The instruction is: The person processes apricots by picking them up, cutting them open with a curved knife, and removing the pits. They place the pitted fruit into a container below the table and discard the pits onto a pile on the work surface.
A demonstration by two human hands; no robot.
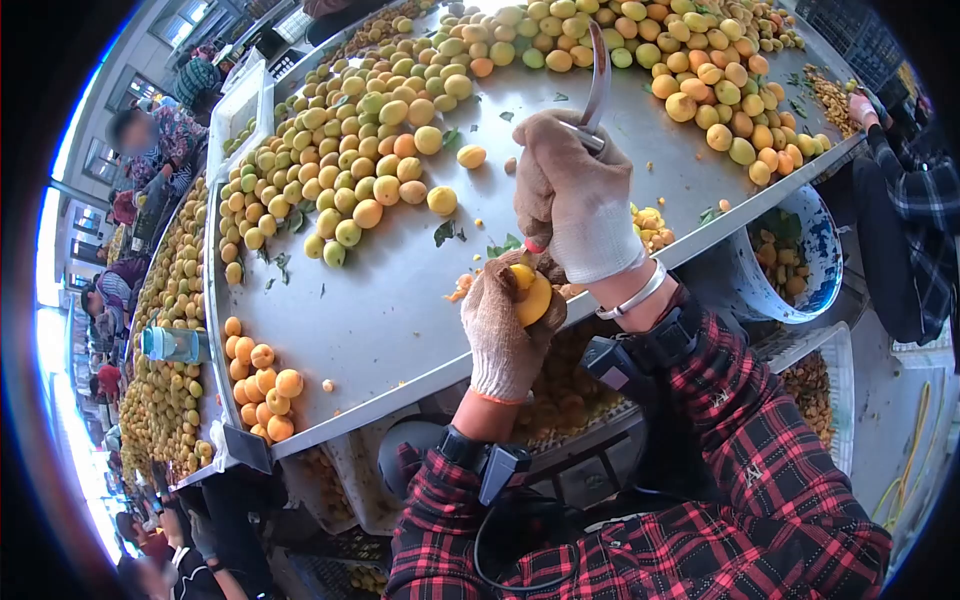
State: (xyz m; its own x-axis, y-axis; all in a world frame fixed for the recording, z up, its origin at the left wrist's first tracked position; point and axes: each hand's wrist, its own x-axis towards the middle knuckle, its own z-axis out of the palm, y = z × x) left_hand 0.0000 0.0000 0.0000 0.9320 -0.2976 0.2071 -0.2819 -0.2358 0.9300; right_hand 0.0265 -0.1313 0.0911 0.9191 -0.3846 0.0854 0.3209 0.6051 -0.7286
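My left hand (510,320), in a dirty white and brown glove, is closed around a yellow apricot (534,300) above the table's front edge. Part of the fruit is hidden by the fingers. Just above and to the right, my right hand (575,195), gloved too, grips a curved metal knife (600,80) whose blade points up and away from the apricot. A small red tip (533,245) shows below the right fist, close to the fruit. Loose apricots (441,200) lie on the metal table (400,290) beyond my hands.
Orange apricots (266,390) sit in the table's left corner. A blue and white bucket (825,260) stands at the right below the edge. Crates of fruit (835,400) are underneath. A person (915,200) works at the right; several people are at the left.
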